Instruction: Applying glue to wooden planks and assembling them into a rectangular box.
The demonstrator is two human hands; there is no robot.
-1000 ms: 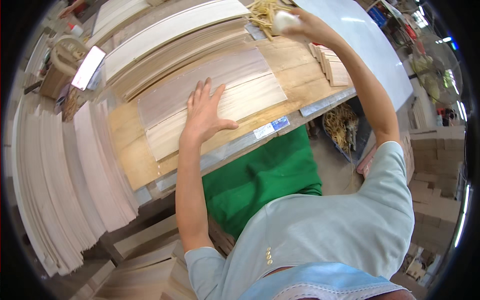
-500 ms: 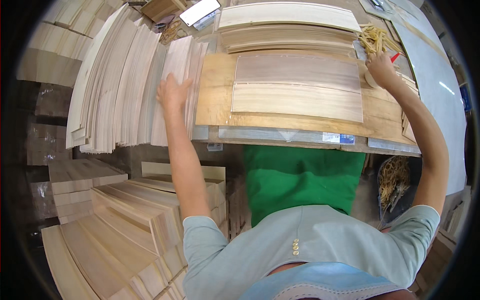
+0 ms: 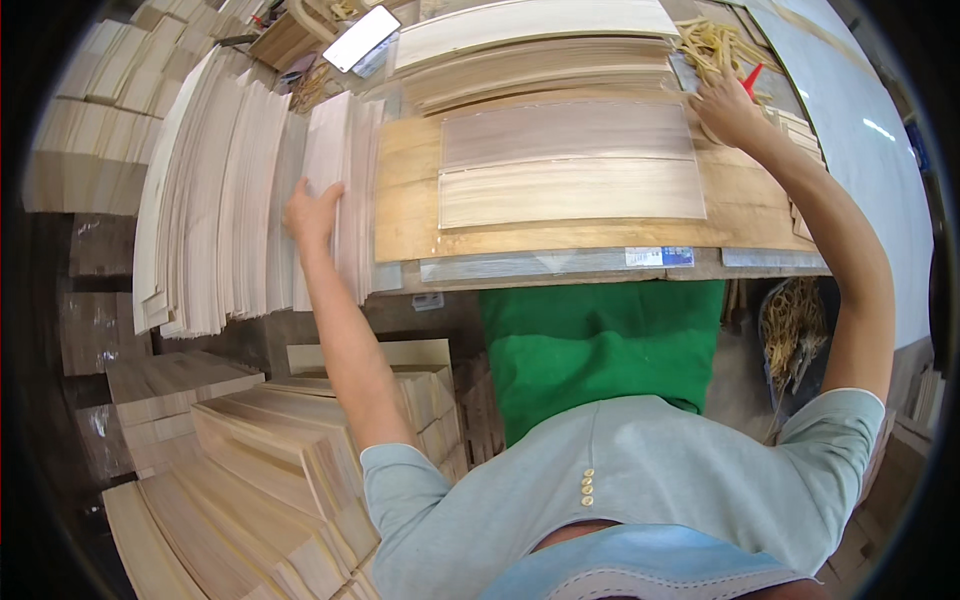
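My left hand (image 3: 313, 212) is on a stack of thin pale boards at the left end of the bench. Its thumb and fingers straddle the edges of one thin wooden board (image 3: 325, 145). At the back right, my right hand (image 3: 728, 108) has its fingers spread over a pale, round-ended object (image 3: 710, 133), mostly hidden beneath it. Just past that hand a red pointed piece (image 3: 752, 80) sticks up; whether it belongs to the same object, I cannot tell. Two joined wooden panels (image 3: 570, 193), one greyer and one paler, lie flat on a brown work board (image 3: 407, 190) between my hands.
Behind the work board lies a stack of long boards (image 3: 540, 70). Yellow strips (image 3: 712, 45) are heaped beside it. A phone (image 3: 362, 38) with a lit white screen lies at the back left. More board stacks (image 3: 230, 430) stand low on the left.
The whole view has shifted, so the bench sits further left. My right hand's fingers are spread wider than before. My left hand stays on the same board stack.
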